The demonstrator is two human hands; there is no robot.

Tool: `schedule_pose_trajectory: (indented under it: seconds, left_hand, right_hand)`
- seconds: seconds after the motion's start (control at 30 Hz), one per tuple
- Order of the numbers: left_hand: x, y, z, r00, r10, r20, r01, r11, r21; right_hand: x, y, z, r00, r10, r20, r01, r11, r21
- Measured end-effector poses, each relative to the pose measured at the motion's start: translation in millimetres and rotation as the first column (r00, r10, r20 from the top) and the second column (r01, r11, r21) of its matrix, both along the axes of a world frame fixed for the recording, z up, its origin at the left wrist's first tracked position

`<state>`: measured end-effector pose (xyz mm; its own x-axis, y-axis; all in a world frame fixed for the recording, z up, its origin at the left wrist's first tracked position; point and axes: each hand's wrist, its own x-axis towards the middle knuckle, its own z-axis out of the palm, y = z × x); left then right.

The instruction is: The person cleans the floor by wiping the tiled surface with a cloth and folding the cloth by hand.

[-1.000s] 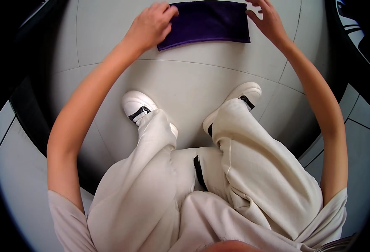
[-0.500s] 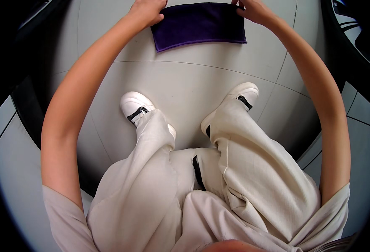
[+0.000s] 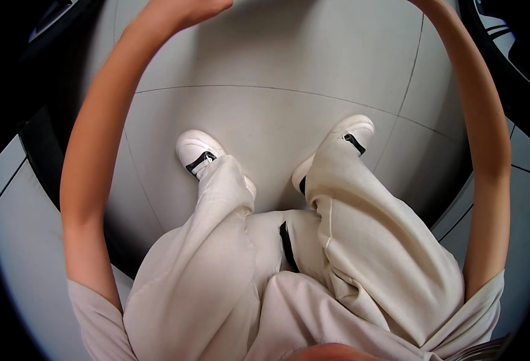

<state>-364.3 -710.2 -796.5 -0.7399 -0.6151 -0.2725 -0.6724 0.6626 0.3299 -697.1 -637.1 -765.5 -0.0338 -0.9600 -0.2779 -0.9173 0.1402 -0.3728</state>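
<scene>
At the top edge, left of centre, only the lower part of my left hand (image 3: 201, 7) shows; its fingers are cut off by the frame, so what it holds cannot be seen. My right forearm (image 3: 466, 78) reaches up to the top edge at the right, and the hand itself lies outside the picture. The purple cloth is out of view. A soft dark shadow falls on the pale tiled floor (image 3: 247, 66) between the two arms.
My two white shoes (image 3: 200, 147) stand apart on the tiles, below the hands. Part of a wheel (image 3: 502, 36) with a dark tyre shows at the upper right. Dark curved shapes line the left side.
Both hands have moved up toward and past the top edge, and the arms are further extended. The purple cloth, earlier with both hands at its upper corners, has left the view.
</scene>
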Motion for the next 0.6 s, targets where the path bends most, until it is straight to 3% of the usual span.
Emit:
schedule_pose_trajectory:
  seconds: [0.03,0.07,0.13,0.2,0.27,0.37,0.4,0.47,0.6]
  left_hand:
    - [-1.1,5.4,-0.7,0.998,-0.052,0.039,0.055,0.994,-0.094]
    - [-3.4,13.3,-5.4,0.998,-0.051,0.044,0.055,0.995,-0.084]
    - [-6.0,41.9,-22.7,0.965,-0.196,0.171,0.223,0.962,-0.158]
    - [-6.2,75.0,-71.9,0.970,-0.220,0.107,0.234,0.962,-0.144]
    - [-6.9,89.1,-80.6,0.958,-0.261,0.117,0.273,0.956,-0.104]
    - [-8.5,115.1,-102.2,0.922,-0.336,0.192,0.342,0.940,-0.002]
    - [-9.0,119.7,-106.5,0.904,-0.383,0.187,0.394,0.919,-0.019]
    - [-9.7,122.4,-111.5,0.883,-0.432,0.184,0.445,0.895,-0.036]
    - [-8.1,123.5,-120.1,0.902,-0.406,0.147,0.412,0.911,-0.015]
  right_hand:
    - [-6.1,4.2,-8.8,0.988,0.110,-0.104,-0.126,0.980,-0.157]
    - [-9.0,7.9,-18.5,0.955,0.200,-0.218,-0.259,0.920,-0.292]
    - [-6.3,19.1,-28.7,0.978,0.168,-0.123,-0.190,0.964,-0.188]
    - [-8.3,28.3,-53.0,0.978,0.172,-0.114,-0.186,0.974,-0.125]
    - [-14.8,48.1,-73.6,0.964,0.246,-0.103,-0.255,0.963,-0.087]
    - [-12.0,72.9,-88.4,0.962,0.232,-0.143,-0.224,0.972,0.076]
    - [-14.4,82.0,-103.9,0.975,0.165,-0.151,-0.141,0.977,0.158]
    - [10.7,80.0,-79.6,0.953,0.091,-0.287,0.029,0.921,0.388]
    - [-14.1,90.9,-116.5,0.963,0.062,-0.262,0.006,0.968,0.252]
